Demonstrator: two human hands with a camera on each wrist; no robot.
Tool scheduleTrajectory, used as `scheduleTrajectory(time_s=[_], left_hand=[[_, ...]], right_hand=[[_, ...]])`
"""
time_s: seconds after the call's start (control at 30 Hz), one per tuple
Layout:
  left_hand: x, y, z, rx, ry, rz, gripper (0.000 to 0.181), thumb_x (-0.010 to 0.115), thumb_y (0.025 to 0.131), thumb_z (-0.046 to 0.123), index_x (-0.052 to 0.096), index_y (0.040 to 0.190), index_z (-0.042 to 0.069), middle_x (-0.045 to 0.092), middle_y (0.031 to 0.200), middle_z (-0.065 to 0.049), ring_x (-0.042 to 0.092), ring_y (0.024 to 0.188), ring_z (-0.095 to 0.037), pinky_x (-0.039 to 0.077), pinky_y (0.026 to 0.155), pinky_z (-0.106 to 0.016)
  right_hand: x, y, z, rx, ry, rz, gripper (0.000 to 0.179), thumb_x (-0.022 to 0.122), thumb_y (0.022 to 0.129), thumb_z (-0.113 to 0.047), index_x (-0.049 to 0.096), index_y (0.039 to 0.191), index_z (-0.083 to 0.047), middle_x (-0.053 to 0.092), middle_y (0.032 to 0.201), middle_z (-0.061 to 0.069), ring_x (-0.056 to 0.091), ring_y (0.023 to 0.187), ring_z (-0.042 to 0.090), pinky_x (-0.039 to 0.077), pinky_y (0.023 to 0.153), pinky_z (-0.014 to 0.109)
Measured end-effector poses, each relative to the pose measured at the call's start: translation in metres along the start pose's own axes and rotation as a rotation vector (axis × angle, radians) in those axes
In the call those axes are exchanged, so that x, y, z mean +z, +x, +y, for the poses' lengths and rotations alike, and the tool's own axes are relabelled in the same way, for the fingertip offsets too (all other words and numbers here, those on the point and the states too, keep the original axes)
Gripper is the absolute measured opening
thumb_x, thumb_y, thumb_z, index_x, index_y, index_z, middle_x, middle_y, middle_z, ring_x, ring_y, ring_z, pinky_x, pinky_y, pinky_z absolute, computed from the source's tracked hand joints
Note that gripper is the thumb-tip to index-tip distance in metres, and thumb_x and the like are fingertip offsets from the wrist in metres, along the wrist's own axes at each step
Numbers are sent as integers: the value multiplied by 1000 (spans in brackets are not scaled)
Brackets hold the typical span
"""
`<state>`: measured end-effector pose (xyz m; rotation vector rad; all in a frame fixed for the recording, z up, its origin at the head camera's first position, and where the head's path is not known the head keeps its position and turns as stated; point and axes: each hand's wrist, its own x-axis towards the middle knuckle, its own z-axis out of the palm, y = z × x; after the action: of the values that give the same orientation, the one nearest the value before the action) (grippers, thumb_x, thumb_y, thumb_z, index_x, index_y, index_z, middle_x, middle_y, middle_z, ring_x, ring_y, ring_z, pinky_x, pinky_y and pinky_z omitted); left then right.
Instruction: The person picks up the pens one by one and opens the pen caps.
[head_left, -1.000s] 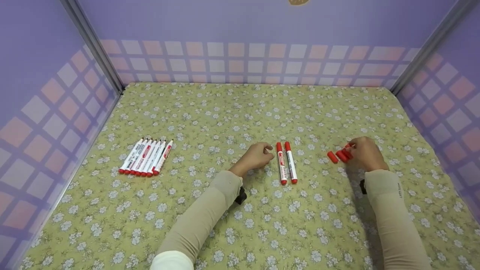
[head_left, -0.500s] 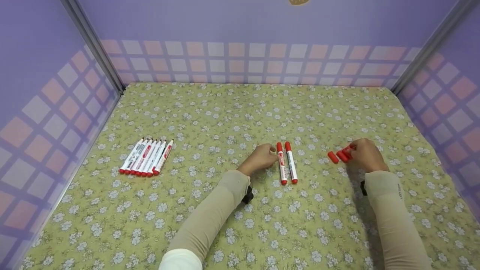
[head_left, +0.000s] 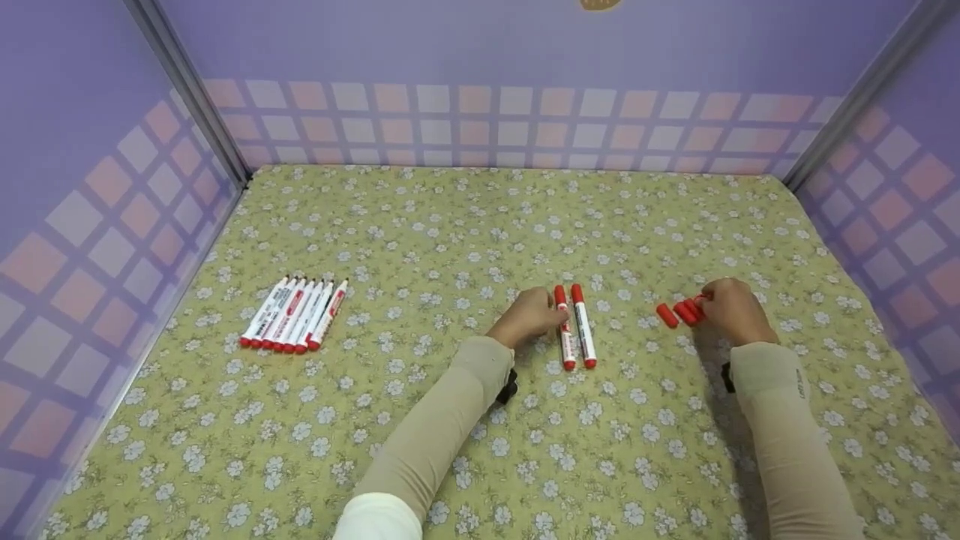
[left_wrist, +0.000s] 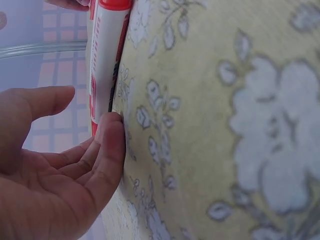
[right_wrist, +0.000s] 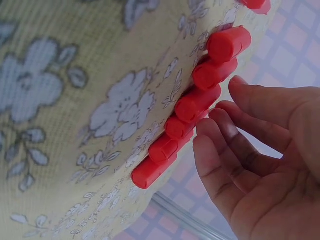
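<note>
Two capped red-and-white markers lie side by side in the middle of the table. My left hand (head_left: 527,315) is at the nearer left marker (head_left: 567,345); the other marker (head_left: 585,330) lies just to its right. In the left wrist view, my fingertips (left_wrist: 111,135) are on the cloth against that marker (left_wrist: 106,55), while the thumb stands apart from it. My right hand (head_left: 736,311) is beside a row of red marker caps (head_left: 685,311). The right wrist view shows its relaxed fingers close to the caps (right_wrist: 194,107), with no cap between them.
Several uncapped markers (head_left: 292,315) lie in a row on the left, tips pointing away. A flowered cloth (head_left: 480,232) covers the table. Purple checked panels (head_left: 480,120) stand at the back and both sides.
My left hand has moved right, up to the left capped marker, its thumb now over that marker in the head view. The right hand has hardly moved beside the caps.
</note>
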<state>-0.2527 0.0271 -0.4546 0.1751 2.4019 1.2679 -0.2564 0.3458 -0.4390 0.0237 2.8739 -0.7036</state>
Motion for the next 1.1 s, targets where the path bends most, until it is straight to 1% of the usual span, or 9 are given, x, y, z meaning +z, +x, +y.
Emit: scheduleTrajectory(time_s=[0.1, 0.2, 0.37, 0.47, 0.57, 0.7, 0.9, 1.0, 1.1], left_hand=[[3, 2, 3, -25, 13, 0, 40, 58, 92, 16, 42, 55, 16, 33, 44, 4, 28, 39, -10, 27, 41, -26], [6, 5, 6, -30, 60, 8, 38, 59, 91, 12, 44, 56, 15, 36, 45, 3, 30, 39, -10, 28, 40, -26], [12, 8, 8, -40, 160, 42, 32, 61, 90, 12, 48, 61, 14, 40, 51, 3, 35, 43, -10, 31, 43, -25], [15, 7, 9, -46, 178, 66, 24, 62, 90, 15, 53, 67, 13, 46, 57, 1, 39, 47, -11, 33, 45, -25], [17, 7, 10, -35, 192, 88, 18, 62, 90, 17, 57, 72, 13, 49, 63, 1, 41, 51, -10, 34, 47, -25], [18, 5, 10, -38, 164, 97, 18, 61, 90, 16, 57, 73, 12, 49, 62, 0, 41, 50, -11, 34, 46, -25], [18, 5, 10, -55, 155, 96, 19, 63, 89, 16, 57, 71, 12, 48, 54, 1, 42, 45, -10, 35, 44, -24], [17, 5, 11, -60, 149, 96, 18, 64, 88, 15, 58, 71, 12, 48, 54, 1, 43, 45, -10, 36, 43, -24], [17, 5, 11, -60, 144, 98, 21, 64, 87, 14, 56, 68, 13, 47, 53, 1, 42, 45, -11, 35, 44, -25]], right_hand=[[1, 0, -1, 0, 12, 8, 39, 45, 99, -7, 50, 130, 15, 52, 125, 38, 58, 107, 47, 49, 85, 54], [1, 0, -3, 0, 18, 23, 39, 44, 99, -8, 50, 131, 14, 53, 124, 37, 59, 106, 46, 50, 84, 54], [3, 0, -6, -21, -7, 62, 38, 44, 98, -9, 53, 127, 15, 55, 121, 37, 61, 102, 46, 51, 82, 55], [3, -1, -8, -36, -17, 83, 38, 45, 98, -10, 54, 126, 15, 56, 120, 37, 62, 100, 46, 51, 82, 55], [3, -1, -10, -50, -18, 93, 39, 46, 99, -11, 54, 126, 15, 57, 119, 36, 62, 100, 46, 51, 81, 55], [2, -1, -11, -65, -18, 111, 39, 46, 99, -12, 54, 127, 14, 57, 119, 35, 62, 99, 44, 51, 81, 54], [3, -2, -13, -71, -28, 129, 38, 47, 99, -13, 55, 127, 12, 59, 116, 34, 64, 91, 38, 53, 74, 49], [4, -2, -15, -81, -33, 129, 38, 47, 99, -12, 55, 127, 11, 59, 116, 34, 64, 91, 39, 53, 75, 50], [4, -3, -16, -85, -39, 128, 39, 47, 99, -12, 55, 128, 12, 59, 116, 34, 64, 94, 42, 52, 77, 52]])
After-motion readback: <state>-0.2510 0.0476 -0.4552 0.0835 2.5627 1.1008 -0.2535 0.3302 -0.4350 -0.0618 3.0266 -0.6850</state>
